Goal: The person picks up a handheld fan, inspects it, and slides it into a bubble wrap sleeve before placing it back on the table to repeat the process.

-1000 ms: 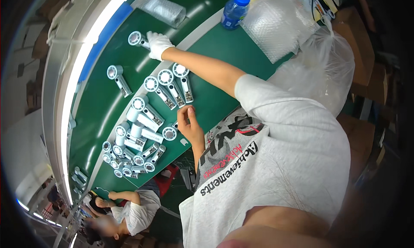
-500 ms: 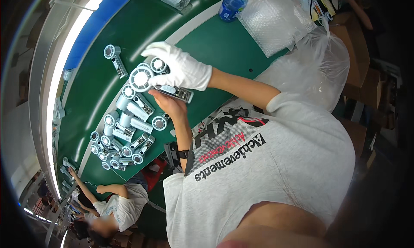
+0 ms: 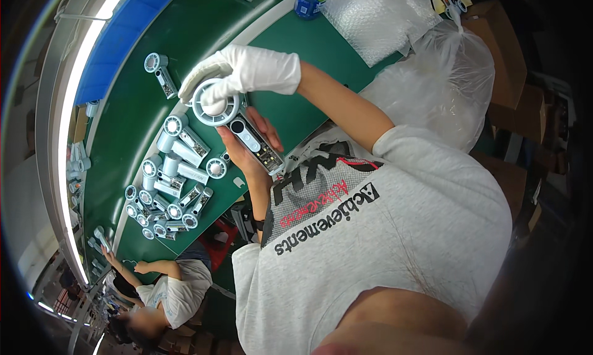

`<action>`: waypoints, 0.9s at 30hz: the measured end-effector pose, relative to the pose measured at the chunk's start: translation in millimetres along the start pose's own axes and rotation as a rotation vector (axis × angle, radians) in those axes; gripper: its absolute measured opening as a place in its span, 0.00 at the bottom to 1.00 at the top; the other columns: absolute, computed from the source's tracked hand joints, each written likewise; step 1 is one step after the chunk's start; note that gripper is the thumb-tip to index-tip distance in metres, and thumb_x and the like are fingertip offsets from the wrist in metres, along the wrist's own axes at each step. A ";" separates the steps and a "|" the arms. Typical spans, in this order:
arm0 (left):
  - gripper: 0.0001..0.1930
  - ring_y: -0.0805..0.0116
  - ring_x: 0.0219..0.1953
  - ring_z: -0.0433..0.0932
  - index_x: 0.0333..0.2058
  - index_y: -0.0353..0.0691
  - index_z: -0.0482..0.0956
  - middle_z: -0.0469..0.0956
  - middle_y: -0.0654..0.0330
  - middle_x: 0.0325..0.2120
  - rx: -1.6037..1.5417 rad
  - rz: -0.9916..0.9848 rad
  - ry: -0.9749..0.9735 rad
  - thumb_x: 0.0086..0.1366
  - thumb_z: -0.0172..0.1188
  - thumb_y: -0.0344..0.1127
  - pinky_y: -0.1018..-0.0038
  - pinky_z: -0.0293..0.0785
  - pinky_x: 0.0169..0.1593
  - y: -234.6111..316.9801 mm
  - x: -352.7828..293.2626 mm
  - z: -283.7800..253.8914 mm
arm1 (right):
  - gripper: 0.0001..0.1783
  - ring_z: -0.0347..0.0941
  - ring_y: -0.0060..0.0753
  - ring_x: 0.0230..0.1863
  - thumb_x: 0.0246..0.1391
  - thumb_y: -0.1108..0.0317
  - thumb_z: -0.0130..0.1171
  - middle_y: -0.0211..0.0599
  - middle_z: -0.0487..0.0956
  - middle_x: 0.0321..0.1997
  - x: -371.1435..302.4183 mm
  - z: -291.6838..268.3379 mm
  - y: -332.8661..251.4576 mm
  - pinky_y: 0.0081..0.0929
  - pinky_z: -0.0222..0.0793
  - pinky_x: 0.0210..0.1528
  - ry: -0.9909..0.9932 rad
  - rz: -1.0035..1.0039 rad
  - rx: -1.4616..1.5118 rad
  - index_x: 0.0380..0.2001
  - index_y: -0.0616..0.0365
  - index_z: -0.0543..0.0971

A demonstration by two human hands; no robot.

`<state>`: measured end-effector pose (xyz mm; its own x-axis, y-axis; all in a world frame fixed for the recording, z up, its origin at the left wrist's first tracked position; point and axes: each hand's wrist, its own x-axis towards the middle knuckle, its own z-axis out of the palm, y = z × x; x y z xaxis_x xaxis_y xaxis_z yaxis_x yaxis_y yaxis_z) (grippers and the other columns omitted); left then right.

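Observation:
A pale blue-grey handheld fan (image 3: pixel 247 139) is held between my two hands over the near side of the green bench. My bare left hand (image 3: pixel 250 154) wraps round its handle from below, where small electronic parts show along the handle's face. My right hand (image 3: pixel 241 74), in a white glove, grips the round fan head (image 3: pixel 213 105); the thumb lies over its centre and the fingers curve along its far side. Just left of my hands lies a pile of similar fans (image 3: pixel 179 151). A single fan (image 3: pixel 160 76) rests apart, farther off.
The green bench (image 3: pixel 278 52) has a pale strip along it. A blue bottle (image 3: pixel 311 0), bubble wrap (image 3: pixel 377 21) and a clear plastic bag (image 3: pixel 454 89) sit at the right, with cardboard boxes (image 3: pixel 500 52) beyond. At lower left, another person (image 3: pixel 173 293) reaches toward fans.
The held fan has turned so its handle face shows more fully. My gloved thumb has moved onto the fan head's centre. A second fan head seen beside it earlier no longer shows.

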<state>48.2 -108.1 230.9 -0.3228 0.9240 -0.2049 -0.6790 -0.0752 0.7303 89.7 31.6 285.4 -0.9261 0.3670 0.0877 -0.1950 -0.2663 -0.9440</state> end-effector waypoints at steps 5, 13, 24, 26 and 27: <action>0.27 0.70 0.10 0.66 0.30 0.33 0.63 0.67 0.57 0.15 0.073 0.057 0.028 0.60 0.36 0.58 0.80 0.64 0.13 11.2 -3.9 16.1 | 0.15 0.72 0.20 0.35 0.43 0.65 0.58 0.34 0.78 0.33 -4.4 12.4 1.8 0.15 0.66 0.39 0.169 -0.022 -0.078 0.35 0.61 0.76; 0.20 0.71 0.29 0.71 0.49 0.34 0.54 0.68 0.55 0.34 0.412 0.182 0.124 0.62 0.45 0.35 0.82 0.68 0.29 26.0 -17.7 17.0 | 0.15 0.72 0.19 0.33 0.41 0.64 0.61 0.34 0.77 0.30 -14.3 12.7 -18.0 0.15 0.67 0.37 0.050 -0.001 -0.176 0.33 0.61 0.76; 0.33 0.67 0.43 0.65 0.53 0.34 0.49 0.64 0.52 0.43 0.845 0.372 0.272 0.52 0.57 0.26 0.74 0.60 0.47 39.0 -16.6 37.1 | 0.21 0.72 0.23 0.32 0.37 0.65 0.64 0.38 0.77 0.32 -20.7 25.3 -12.4 0.18 0.67 0.38 0.221 -0.235 -0.247 0.37 0.60 0.75; 0.35 0.64 0.43 0.66 0.53 0.34 0.48 0.63 0.52 0.43 0.896 0.449 0.269 0.50 0.60 0.28 0.73 0.60 0.47 36.2 -14.7 35.6 | 0.23 0.72 0.24 0.33 0.36 0.65 0.65 0.38 0.77 0.33 -24.2 30.2 -19.3 0.18 0.67 0.39 0.257 -0.165 -0.200 0.39 0.59 0.74; 0.36 0.62 0.43 0.66 0.53 0.35 0.48 0.63 0.52 0.43 0.922 0.487 0.268 0.48 0.61 0.30 0.73 0.60 0.47 34.5 -13.8 34.3 | 0.26 0.72 0.25 0.34 0.35 0.64 0.66 0.38 0.76 0.34 -25.5 32.6 -24.3 0.19 0.67 0.40 0.294 -0.093 -0.150 0.42 0.58 0.72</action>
<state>51.9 -110.6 281.3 -0.6343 0.7502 0.1864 0.2843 0.0021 0.9587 107.6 -0.3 316.5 -0.7693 0.6309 0.1008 -0.2044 -0.0936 -0.9744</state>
